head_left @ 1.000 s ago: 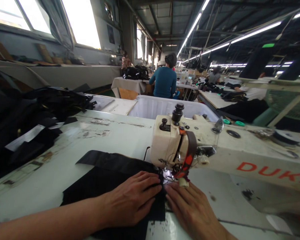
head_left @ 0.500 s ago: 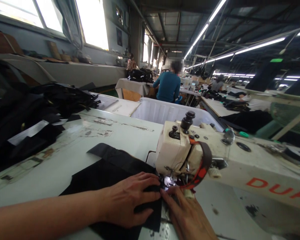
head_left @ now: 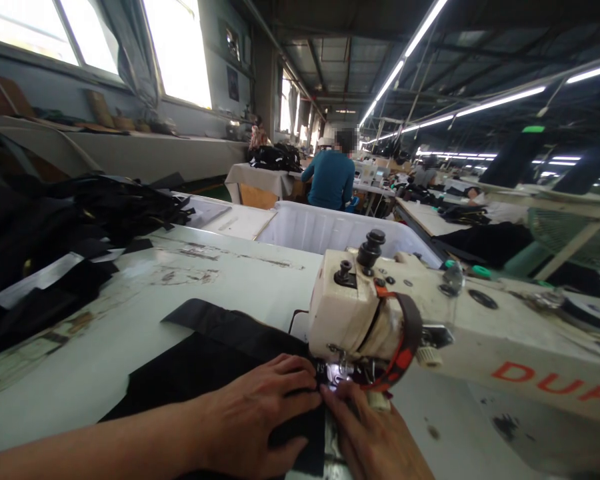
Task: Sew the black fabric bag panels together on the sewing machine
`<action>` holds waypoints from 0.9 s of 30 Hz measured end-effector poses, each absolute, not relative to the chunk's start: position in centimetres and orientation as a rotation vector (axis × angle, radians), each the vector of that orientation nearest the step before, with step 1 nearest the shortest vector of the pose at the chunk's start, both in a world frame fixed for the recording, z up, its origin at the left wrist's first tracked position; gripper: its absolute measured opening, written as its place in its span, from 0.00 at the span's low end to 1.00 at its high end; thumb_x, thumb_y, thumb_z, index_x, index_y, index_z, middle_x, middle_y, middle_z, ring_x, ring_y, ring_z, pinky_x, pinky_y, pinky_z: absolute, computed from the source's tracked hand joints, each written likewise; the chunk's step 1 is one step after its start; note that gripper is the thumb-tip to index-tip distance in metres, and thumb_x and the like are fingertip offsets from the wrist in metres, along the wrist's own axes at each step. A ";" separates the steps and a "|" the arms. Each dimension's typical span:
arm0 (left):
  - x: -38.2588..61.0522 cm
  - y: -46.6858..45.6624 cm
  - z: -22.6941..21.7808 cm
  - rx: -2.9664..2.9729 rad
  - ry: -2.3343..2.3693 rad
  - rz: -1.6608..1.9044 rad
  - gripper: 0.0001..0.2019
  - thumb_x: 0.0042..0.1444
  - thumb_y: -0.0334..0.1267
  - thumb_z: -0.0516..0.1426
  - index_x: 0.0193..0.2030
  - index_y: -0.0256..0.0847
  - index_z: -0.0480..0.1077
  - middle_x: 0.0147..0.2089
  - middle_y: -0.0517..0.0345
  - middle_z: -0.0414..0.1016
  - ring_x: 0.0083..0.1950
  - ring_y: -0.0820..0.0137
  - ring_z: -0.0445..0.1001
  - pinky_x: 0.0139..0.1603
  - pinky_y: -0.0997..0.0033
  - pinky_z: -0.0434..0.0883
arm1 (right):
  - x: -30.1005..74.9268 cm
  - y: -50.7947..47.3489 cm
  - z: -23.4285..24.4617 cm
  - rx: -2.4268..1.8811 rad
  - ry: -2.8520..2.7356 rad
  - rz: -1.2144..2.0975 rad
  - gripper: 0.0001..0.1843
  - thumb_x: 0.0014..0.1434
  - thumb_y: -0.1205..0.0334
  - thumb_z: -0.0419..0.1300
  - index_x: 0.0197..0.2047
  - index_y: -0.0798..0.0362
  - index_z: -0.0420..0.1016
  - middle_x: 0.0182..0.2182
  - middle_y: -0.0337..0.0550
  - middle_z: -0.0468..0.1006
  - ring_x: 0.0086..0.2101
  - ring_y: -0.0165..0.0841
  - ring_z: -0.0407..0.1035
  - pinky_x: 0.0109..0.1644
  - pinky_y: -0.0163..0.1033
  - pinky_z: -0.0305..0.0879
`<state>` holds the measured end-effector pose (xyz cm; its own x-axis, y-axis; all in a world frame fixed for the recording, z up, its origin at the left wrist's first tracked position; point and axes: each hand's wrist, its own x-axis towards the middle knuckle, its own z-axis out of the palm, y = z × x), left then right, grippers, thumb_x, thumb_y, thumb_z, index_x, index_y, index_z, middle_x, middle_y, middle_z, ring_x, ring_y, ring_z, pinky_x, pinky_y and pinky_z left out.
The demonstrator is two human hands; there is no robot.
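Note:
A black fabric piece (head_left: 175, 363) lies on the pale green sewing table, with a folded black strip (head_left: 220, 323) along its far side. My left hand (head_left: 260, 413) rests flat on this fabric, thumb apart from the fingers, the fingertips just left of the needle area. Close by, my right hand (head_left: 375, 433) has its thumb and fingers drawn together at the fabric's right edge, in front of the lit presser foot (head_left: 337, 375). The head of the sewing machine (head_left: 340, 307) stands above both hands and partly hides the stitching spot. A brown and orange strap (head_left: 410, 333) curves over its front.
Black cut pieces (head_left: 75, 220) are heaped on the table's left. Behind the table stands a white plastic bin (head_left: 310, 227). The machine's arm (head_left: 530, 360) stretches right. A person in a teal top (head_left: 333, 177) sits farther back, facing away.
The whole view has shifted slightly, so the machine and table sit a little lower and farther left. Both hands keep nearly the same place beside the presser foot.

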<state>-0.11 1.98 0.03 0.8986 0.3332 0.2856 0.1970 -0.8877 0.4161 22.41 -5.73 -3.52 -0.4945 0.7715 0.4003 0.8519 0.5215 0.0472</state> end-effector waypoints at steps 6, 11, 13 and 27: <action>-0.1 1.9 -0.1 2.720 0.397 0.489 0.22 0.56 0.37 0.58 0.58 0.38 0.67 0.55 0.49 0.71 0.57 0.58 0.67 0.65 0.56 0.62 | 22.1 -5.4 -2.9 -1.276 -2.397 -0.421 0.29 0.49 0.75 0.54 0.55 0.54 0.70 0.43 0.50 0.79 0.37 0.41 0.74 0.38 0.43 0.72; -0.2 1.9 -0.2 2.731 0.406 0.531 0.22 0.54 0.37 0.58 0.57 0.39 0.67 0.54 0.49 0.72 0.58 0.57 0.68 0.64 0.54 0.62 | 21.7 -5.4 -2.6 -1.275 -2.371 -0.413 0.29 0.48 0.76 0.53 0.54 0.55 0.71 0.42 0.49 0.80 0.35 0.41 0.74 0.37 0.44 0.71; -0.2 1.9 -0.2 2.737 0.416 0.526 0.22 0.54 0.37 0.59 0.57 0.40 0.68 0.54 0.49 0.72 0.58 0.56 0.67 0.64 0.53 0.62 | 21.7 -5.5 -2.6 -1.277 -2.377 -0.408 0.29 0.49 0.76 0.53 0.55 0.56 0.70 0.42 0.50 0.79 0.36 0.42 0.73 0.39 0.44 0.71; -0.1 1.8 -0.5 2.745 0.430 0.532 0.20 0.54 0.39 0.58 0.54 0.42 0.68 0.51 0.51 0.73 0.54 0.57 0.69 0.63 0.53 0.60 | 20.5 -4.9 -3.7 -1.376 -2.412 -0.609 0.30 0.48 0.79 0.52 0.57 0.61 0.65 0.39 0.52 0.78 0.36 0.42 0.72 0.40 0.44 0.65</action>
